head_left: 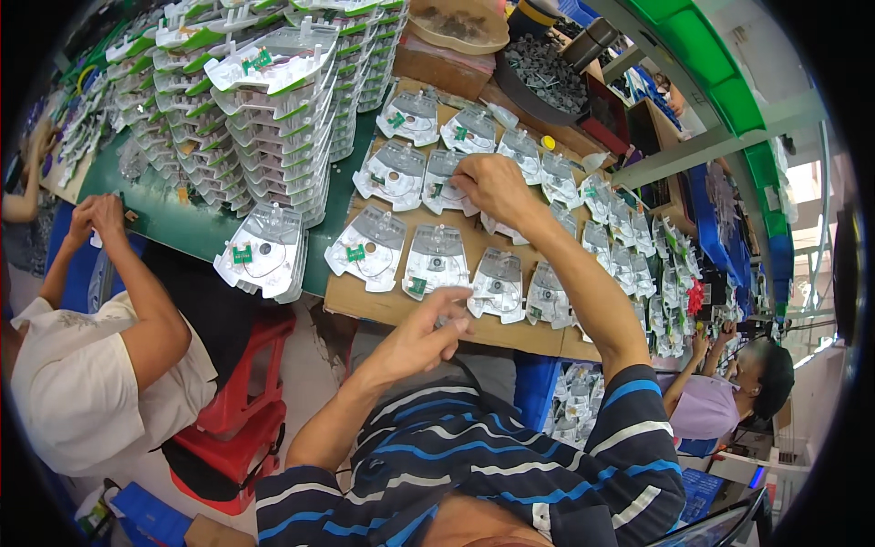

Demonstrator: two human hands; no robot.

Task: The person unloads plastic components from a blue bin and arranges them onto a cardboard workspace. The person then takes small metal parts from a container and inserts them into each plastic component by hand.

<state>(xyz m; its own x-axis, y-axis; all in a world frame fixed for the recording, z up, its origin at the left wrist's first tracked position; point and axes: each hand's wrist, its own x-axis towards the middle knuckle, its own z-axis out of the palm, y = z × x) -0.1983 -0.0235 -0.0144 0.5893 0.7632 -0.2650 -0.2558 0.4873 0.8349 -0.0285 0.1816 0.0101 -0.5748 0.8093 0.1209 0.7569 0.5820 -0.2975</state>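
Note:
Rows of white and grey plastic housings (437,263) lie on a cardboard-covered bench before me; several carry a small green circuit board (355,253). My right hand (497,187) reaches across to a housing (441,193) in a middle row. Its fingers are bent and pressed together at that housing's upper right; whatever they hold is hidden. Near the bench's front edge hovers my left hand (415,342), forefinger stretched out and fingers apart, with nothing visible in it. Closest to its fingertips is a front-row housing (498,284).
Tall stacks of housings (278,137) rise at the left on a green bench top (146,196). A dark tray of small grey parts (542,77) and a cream bowl (456,25) sit behind. Co-workers sit at left (100,365) and right (715,401); red stools (228,447) stand lower left.

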